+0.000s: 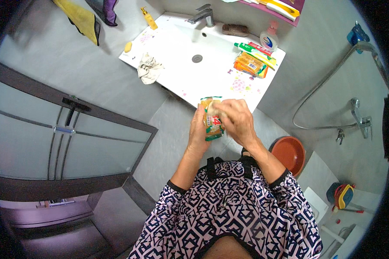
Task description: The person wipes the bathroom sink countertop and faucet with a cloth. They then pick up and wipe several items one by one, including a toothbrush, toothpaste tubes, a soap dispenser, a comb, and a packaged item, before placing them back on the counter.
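In front of my body, near the front edge of the washbasin (183,82), I hold a small orange-yellow packet (212,128) with green ends. My left hand (198,131) wraps round the packet's left side, thumb pointing up along it. Bent over its upper right part is my right hand (238,121), with its fingers pinched together at the wrapper. What lies right under those fingertips is partly hidden. Similar orange packets (250,64) lie on the basin's right ledge, with a green-and-yellow toothpaste tube (259,55) across them.
A grey tap (203,16) stands behind the basin, beside a brown brush (235,30). A pink-topped pump bottle (269,36), yellow pump bottle (149,19) and crumpled cloth (150,69) sit around it. An orange-brown tub (288,154) is on the floor at right; a glazed door (69,129) stands left.
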Available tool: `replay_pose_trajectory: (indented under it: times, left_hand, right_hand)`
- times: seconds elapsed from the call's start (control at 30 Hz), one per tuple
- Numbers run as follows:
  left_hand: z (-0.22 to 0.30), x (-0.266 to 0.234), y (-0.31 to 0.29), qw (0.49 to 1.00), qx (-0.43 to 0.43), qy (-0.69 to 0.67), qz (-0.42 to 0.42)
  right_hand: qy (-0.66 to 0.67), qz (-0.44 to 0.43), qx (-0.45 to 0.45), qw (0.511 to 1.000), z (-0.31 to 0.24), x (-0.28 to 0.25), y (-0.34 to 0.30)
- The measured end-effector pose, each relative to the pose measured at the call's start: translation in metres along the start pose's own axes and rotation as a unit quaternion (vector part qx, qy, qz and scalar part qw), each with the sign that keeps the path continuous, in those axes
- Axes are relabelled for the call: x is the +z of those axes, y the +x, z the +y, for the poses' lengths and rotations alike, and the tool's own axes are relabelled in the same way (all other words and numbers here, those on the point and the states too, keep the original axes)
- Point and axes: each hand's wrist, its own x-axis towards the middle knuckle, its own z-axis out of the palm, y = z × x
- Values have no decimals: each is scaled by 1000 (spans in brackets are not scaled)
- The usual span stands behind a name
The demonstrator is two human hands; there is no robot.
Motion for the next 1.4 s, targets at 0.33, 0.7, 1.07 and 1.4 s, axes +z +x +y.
replay_pose_trajectory:
  times: [0.33, 0.7, 1.07, 1.4]
  left_hand:
    - [14, -1, -1, 997, -5, -51, 57]
    - [-8, -18, 9, 998, -2, -68, 17]
    - [-6, -37, 16, 995, -13, -83, 52]
    - [-7, 0, 11, 998, 62, -8, 10]
  right_hand:
    - [-4, -118, -48, 992, -25, 10, -10]
    - [71, 46, 92, 992, 16, 14, 7]
    - [158, -220, 36, 962, 1, -32, -25]
    - [-48, -57, 7, 997, -4, -2, 22]
